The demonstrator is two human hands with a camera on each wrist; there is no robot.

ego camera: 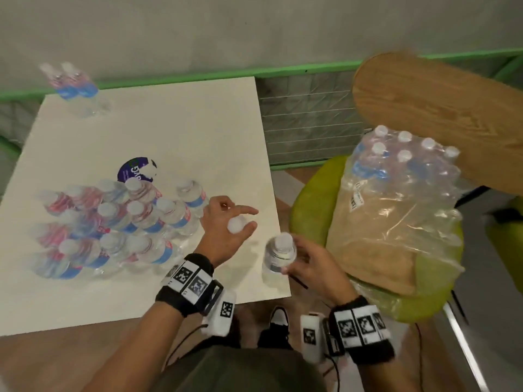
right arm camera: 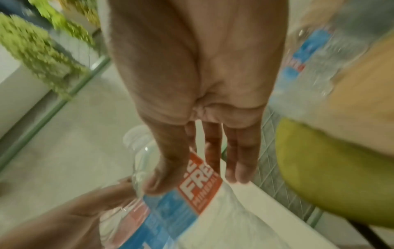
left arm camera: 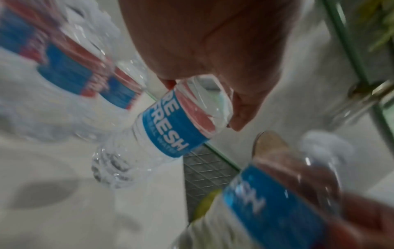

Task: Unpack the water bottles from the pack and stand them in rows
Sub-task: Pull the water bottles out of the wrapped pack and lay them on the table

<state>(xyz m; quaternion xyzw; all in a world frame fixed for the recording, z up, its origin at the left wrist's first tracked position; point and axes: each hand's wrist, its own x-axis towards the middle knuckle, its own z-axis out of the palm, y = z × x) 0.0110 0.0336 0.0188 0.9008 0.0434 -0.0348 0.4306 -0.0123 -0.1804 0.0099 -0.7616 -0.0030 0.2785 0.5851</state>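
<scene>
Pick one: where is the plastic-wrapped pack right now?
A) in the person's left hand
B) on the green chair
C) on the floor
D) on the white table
B: the pack sits on the green chair, right of the white table, while each hand holds a single bottle over the table.

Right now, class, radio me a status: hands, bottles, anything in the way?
Left hand grips one bottle by its top; right hand grips another bottle. Rows standing on table. Pack still holds bottles. Nothing blocking.
</scene>
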